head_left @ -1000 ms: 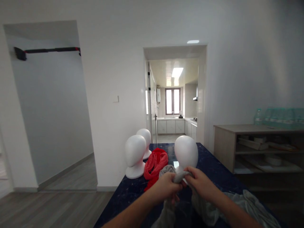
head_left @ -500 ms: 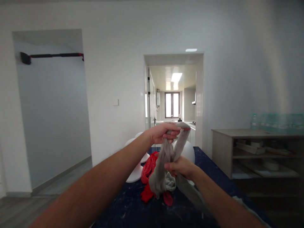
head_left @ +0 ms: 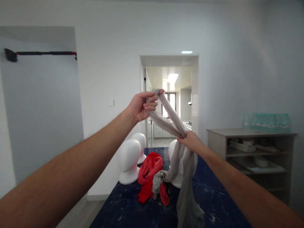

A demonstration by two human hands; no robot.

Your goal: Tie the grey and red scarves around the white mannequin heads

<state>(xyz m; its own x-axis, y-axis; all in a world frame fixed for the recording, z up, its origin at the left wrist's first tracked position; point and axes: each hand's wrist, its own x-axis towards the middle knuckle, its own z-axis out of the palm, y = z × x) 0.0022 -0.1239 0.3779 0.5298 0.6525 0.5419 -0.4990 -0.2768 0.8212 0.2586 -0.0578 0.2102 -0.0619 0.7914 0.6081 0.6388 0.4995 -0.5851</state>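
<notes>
My left hand is raised in front of the doorway, its fingers closed on the looped end of a sheer grey scarf. Lower and to the right, my right hand grips the same scarf where its two strands come together. From there the loose ends hang down, one falling past the table's front part, the other bunched on the red scarves. A red scarf, coiled with a coral-toned one, lies on the table. Behind the hanging cloth stands a white foam head, partly hidden.
Two more white foam heads, a nearer one and a farther one, stand at the table's left edge. The dark blue marbled table runs toward the doorway. On the right, a shelf unit carries several water bottles.
My left hand has risen and moved left, stretching the grey scarf into a long loop. My right hand has moved up and right, lifting much of the cloth off the red scarves.
</notes>
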